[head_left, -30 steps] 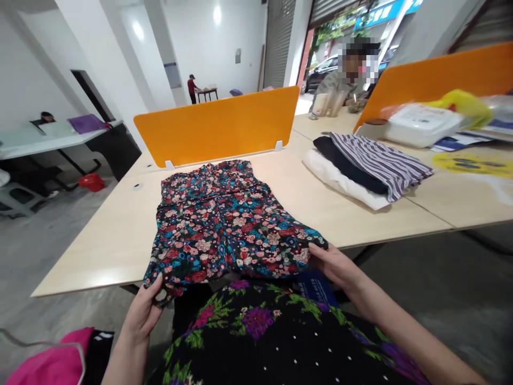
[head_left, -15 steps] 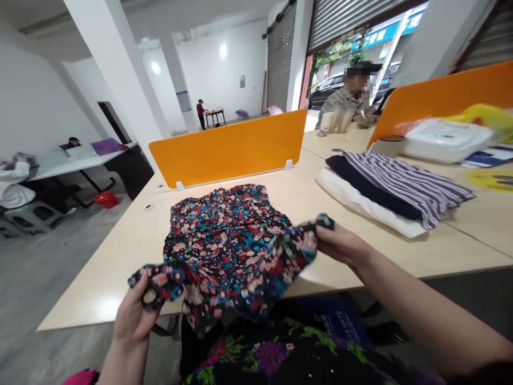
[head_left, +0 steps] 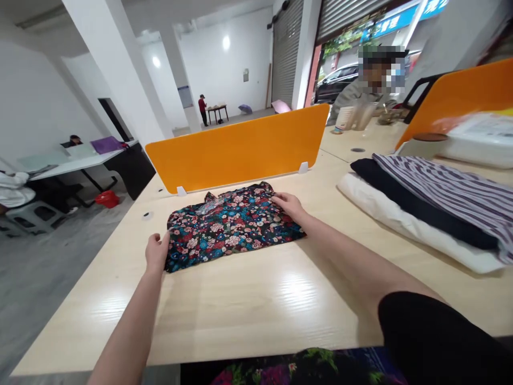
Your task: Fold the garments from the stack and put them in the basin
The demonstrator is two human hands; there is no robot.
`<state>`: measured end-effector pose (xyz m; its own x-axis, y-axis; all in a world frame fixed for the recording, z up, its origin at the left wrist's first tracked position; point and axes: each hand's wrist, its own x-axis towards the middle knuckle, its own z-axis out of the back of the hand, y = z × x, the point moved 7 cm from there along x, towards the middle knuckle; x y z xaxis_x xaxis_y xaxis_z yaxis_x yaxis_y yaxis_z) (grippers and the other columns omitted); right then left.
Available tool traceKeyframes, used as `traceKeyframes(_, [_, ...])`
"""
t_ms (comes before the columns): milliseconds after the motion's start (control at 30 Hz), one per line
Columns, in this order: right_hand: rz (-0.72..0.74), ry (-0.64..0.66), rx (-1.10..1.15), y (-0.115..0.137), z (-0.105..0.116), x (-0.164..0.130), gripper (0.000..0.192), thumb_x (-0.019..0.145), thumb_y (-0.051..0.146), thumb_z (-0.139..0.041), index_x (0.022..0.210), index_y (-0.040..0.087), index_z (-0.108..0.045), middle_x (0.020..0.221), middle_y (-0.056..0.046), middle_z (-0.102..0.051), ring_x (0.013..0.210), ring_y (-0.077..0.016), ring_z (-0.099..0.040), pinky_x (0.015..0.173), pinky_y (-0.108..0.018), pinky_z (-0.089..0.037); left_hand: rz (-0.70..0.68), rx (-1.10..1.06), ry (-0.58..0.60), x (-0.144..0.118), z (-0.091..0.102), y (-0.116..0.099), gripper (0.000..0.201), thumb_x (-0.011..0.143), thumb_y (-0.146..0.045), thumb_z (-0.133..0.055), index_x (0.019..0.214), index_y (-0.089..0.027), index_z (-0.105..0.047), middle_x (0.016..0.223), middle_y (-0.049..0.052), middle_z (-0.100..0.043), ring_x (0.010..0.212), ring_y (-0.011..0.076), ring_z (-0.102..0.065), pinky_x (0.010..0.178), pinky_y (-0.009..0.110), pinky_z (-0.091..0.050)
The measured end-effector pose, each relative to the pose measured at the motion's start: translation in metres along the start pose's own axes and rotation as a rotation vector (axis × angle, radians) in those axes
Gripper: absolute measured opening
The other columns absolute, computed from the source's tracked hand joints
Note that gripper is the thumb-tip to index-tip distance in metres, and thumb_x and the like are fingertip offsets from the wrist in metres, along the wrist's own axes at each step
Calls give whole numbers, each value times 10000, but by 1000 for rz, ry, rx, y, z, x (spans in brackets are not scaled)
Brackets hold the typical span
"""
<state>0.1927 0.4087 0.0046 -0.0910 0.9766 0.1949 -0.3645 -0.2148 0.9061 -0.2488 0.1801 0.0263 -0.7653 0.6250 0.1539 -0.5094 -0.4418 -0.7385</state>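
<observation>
No legible text on any object in view. Blue signboard at about 1 o'clock, above the open shutter: pale characters present, too small and blurred to read. Wall notice at about 11 o'clock in the far room: print not resolvable. Small plate on the far wall at 12 o'clock: blank at this size. White container at 2 o'clock on the table: surface blurred, no lettering made out.

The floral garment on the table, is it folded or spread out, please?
Folded: the floral garment lies as a compact doubled rectangle, both hands resting at its edges.
</observation>
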Motion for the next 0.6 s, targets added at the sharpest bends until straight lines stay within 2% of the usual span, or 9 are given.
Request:
traceKeyframes(67, [103,-63,-275,-8,5,-22,324,854,420,-547,1042,176,-649,1096,-99,-674,1029,-245,-602,916,-366,-451,-54,292,-4,-15,1,16,593,837,-533,-514,1254,-112,-486,1215,187,-601,1129,320,-576,953,449,-452])
traceKeyframes(133, [156,-62,-546,-7,6,-47,381,882,429,-524,1136,161,-615,1111,-133,-655,1038,-267,-586,879,-366,-450,-111,449,39,-29,-3,21,645,850,-542,-479,1307,-89,-441,1210,206,-597,1137,345,-564,922,449,-456])
traceKeyframes(200, [162,-13,-762,-2,2,-68,377,916,389,-482,1206,166,-573,1085,-140,-646,979,-266,-593,795,-343,-455,-158,544,74,-41,-8,16,578,882,-482,-440,1311,-94,-434,1207,211,-597,1112,341,-580,879,426,-465])
traceKeyframes(267, [155,43,-877,4,-3,-86,346,945,308,-418,1249,198,-543,1089,-117,-634,894,-235,-605,714,-309,-441,-167,595,105,-49,-12,10,454,916,-390,-377,1287,-140,-453,1200,194,-611,1045,317,-618,829,403,-468])
traceKeyframes(333, [151,90,-913,7,-3,-101,342,957,237,-353,1237,222,-549,1092,-91,-629,842,-205,-609,677,-288,-421,-132,632,137,-56,-11,9,386,928,-342,-328,1253,-191,-472,1119,161,-660,957,301,-649,770,387,-467])
traceKeyframes(433, [170,169,-912,3,8,-127,306,940,216,-358,1129,222,-599,1028,-72,-645,844,-200,-611,680,-280,-412,-92,704,212,-71,4,21,338,917,-327,-337,1201,-225,-491,999,126,-700,897,292,-661,714,360,-455])
traceKeyframes(600, [182,367,-788,-12,44,-183,224,857,203,-439,986,254,-614,961,-48,-687,843,-211,-633,688,-291,-428,-163,790,500,-119,41,53,213,887,-315,-406,1050,-240,-520,969,73,-694,887,244,-658,703,308,-436])
